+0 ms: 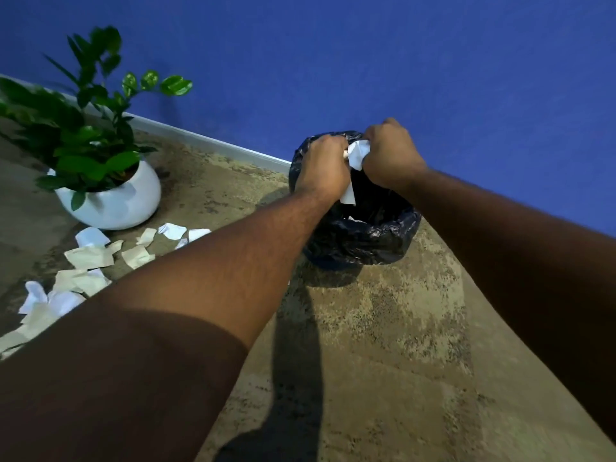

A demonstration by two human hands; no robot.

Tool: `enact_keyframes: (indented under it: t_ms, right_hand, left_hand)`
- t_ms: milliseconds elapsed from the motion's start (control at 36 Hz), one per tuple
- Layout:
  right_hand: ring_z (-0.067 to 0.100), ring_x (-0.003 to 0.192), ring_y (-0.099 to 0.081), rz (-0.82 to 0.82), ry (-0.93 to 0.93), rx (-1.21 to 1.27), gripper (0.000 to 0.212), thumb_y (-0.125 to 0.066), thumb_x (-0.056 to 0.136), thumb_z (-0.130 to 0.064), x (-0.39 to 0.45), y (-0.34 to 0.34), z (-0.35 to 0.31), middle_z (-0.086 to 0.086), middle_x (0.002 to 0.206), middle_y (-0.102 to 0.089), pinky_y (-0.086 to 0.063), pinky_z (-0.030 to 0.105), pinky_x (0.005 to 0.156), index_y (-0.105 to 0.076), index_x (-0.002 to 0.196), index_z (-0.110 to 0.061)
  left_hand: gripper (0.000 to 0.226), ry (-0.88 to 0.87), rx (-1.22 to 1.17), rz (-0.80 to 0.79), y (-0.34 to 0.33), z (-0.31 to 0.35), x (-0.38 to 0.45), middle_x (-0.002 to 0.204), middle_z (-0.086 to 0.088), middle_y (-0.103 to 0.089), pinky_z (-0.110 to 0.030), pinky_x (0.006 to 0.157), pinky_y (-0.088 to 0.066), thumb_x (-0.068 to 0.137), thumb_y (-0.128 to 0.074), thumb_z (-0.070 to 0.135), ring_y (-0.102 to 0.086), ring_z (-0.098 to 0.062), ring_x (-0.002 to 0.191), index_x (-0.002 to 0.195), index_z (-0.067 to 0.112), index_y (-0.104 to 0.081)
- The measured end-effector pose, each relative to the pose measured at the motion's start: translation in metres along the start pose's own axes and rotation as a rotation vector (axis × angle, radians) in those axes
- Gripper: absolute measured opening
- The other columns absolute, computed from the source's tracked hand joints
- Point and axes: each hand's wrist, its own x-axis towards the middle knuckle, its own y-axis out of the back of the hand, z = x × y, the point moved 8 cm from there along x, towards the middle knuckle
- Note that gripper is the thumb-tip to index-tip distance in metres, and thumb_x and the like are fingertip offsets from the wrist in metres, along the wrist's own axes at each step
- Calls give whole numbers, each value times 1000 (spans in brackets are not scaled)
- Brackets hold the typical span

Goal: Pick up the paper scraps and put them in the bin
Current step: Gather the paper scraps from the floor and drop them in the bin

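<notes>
A small bin lined with a black plastic bag stands on the carpet against the blue wall. Both my hands are held over its mouth. My left hand and my right hand are closed together on a bunch of white paper scraps, and one strip hangs down from them into the bin. A bit of white paper shows inside the bag. Several more white and cream paper scraps lie scattered on the floor at the left, partly hidden behind my left forearm.
A green plant in a round white pot stands on the carpet left of the bin, just behind the scattered scraps. A pale skirting board runs along the foot of the blue wall. Mottled brown carpet stretches to the right.
</notes>
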Motion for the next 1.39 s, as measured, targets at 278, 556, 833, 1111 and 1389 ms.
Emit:
enact_keyframes:
  t_ms: [278,556,833,1111,1389]
  right_hand:
    - [36,98,-62,-105,-104,13,33,-54,80,3,-11,-20,32,19,110,-66,-56,48,83,-65,112,0]
    - [31,88,-60,16,32,41,30,-51,81,0,-15,-31,2,13,104,-64,-52,39,71,-68,103,-11]
    - [25,90,-56,148,298,106,22,-59,81,1,-41,-77,-111,9,95,-60,-33,25,70,-67,100,-7]
    - [35,101,-64,-427,292,-75,31,-60,87,-6,-62,-204,-147,16,118,-59,-55,41,85,-62,118,-6]
    - [33,131,-46,-648,-274,74,64,-67,87,-26,-99,-299,-96,13,143,-47,-41,41,108,-38,143,-22]
  left_hand:
    - [48,-94,-50,-220,-43,-1,-5,111,-3,-67,-33,83,-54,69,-82,25,-62,-19,98,115,18,-68]
    - [54,-99,147,-209,-22,-22,-3,128,2,-57,-50,103,-38,79,-67,17,-44,-23,124,131,26,-57]
    - [29,-59,151,-107,26,-121,-22,112,-4,-63,-47,89,-48,79,-57,19,-55,-29,109,107,21,-63]
    - [67,124,330,-421,29,-245,-73,138,-13,-51,-43,113,-32,71,-75,33,-45,-32,132,134,17,-56]
    - [116,278,516,-652,2,-325,-120,150,-14,-27,-54,114,-27,55,-80,62,-26,-41,140,150,29,-22]
